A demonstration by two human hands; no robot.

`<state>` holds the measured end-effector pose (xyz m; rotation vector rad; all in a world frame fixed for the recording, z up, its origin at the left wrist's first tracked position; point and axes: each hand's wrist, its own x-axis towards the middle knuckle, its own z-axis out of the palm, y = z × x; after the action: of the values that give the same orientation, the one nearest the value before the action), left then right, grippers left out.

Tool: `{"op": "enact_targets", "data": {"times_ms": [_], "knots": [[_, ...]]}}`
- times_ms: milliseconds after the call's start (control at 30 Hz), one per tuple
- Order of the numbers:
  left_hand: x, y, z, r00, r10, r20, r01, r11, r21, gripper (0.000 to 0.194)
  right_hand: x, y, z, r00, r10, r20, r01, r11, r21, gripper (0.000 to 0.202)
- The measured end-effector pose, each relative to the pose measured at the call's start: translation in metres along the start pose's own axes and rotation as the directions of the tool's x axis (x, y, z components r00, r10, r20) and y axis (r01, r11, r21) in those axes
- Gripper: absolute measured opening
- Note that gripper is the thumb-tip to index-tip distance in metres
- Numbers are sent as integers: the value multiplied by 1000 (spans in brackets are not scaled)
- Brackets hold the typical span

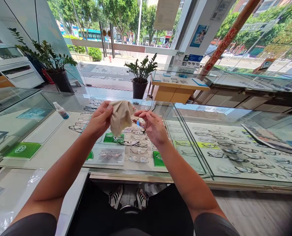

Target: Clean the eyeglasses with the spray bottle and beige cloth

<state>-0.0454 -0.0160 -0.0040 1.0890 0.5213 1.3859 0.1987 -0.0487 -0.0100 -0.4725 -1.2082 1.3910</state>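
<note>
In the head view, the left hand [100, 120] has its thumb and fingers clamped on a crumpled beige cloth [121, 118], above the middle of a glass display counter [131, 177]. The right hand [155, 126], just beside the cloth, has its fingers closed on a thin dark-rimmed pair of eyeglasses [148, 103], held up over the counter (whether cloth and lens touch, I cannot tell).

Rows of spectacle frames [231, 151] show through the glass, with a green card [23, 150] at the left. A spray bottle [61, 110] holding blue liquid is at the far left, and an open magazine [271, 137] is at the right.

Beyond the counter, a potted plant [140, 78] is near the centre and a larger potted plant [57, 77] to the left. A wooden display table [177, 93] is at centre right, before tall windows [116, 73] that look onto a sunny, tree-lined street. Grey wood-look flooring [256, 213] shows at the near right.
</note>
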Motion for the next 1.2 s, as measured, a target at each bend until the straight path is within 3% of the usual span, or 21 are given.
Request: {"op": "enact_targets", "data": {"times_ms": [267,600,900,1067,1200], "knots": [[-5,-2,11,996,-73,51,75,996,-37,41,0,10,2,999,44,4,-44,999,-3,30],[7,7,-13,998,29,-60,-21,992,127,56,8,0,-9,975,-142,-170,138,990,-38,22],[7,12,-17,991,129,15,-128,947,296,55,10,0,-16,946,-188,-265,172,982,-82,21],[3,18,-15,996,43,81,-67,943,326,53,11,-1,-18,931,-203,-304,182,979,-96,20],[1,19,-14,994,58,95,-86,943,320,48,12,-1,-18,930,-199,-309,171,978,-118,21]]}}
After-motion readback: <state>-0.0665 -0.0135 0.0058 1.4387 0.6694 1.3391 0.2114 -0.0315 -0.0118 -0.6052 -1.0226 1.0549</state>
